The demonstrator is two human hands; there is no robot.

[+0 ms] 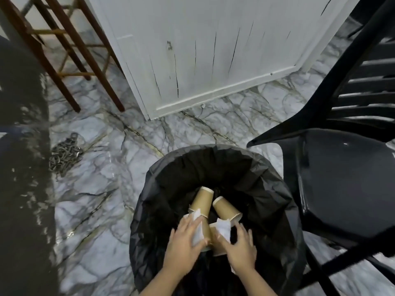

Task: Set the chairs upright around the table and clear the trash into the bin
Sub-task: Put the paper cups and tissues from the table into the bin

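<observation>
Both my hands were down inside the bin (149, 210), which was lined with a black bag (245, 189) and stood on the marble-patterned floor (96, 189). My left hand (183, 248) had its fingers fairly straight and close together, pressed against a white crumpled paper (197, 233) and the brown paper cup (205, 232) under it. My right hand (240, 251) had its fingers spread wide and slightly bent over another scrap of white paper (223, 228) and a cup beneath; I could not tell whether it gripped anything. 2 more brown cups (226, 209) with white rims lay on their sides in the bag just beyond my fingertips, touching each other's area near the papers. I could read no print, logo or label on any cup or paper. A black plastic chair (342, 178) stood upright just beside the bin on my right. A wooden stool (70, 52) stood well apart at the upper left, near a cracked white door (203, 50), and a small heap of chain (64, 154) lay on the floor.
</observation>
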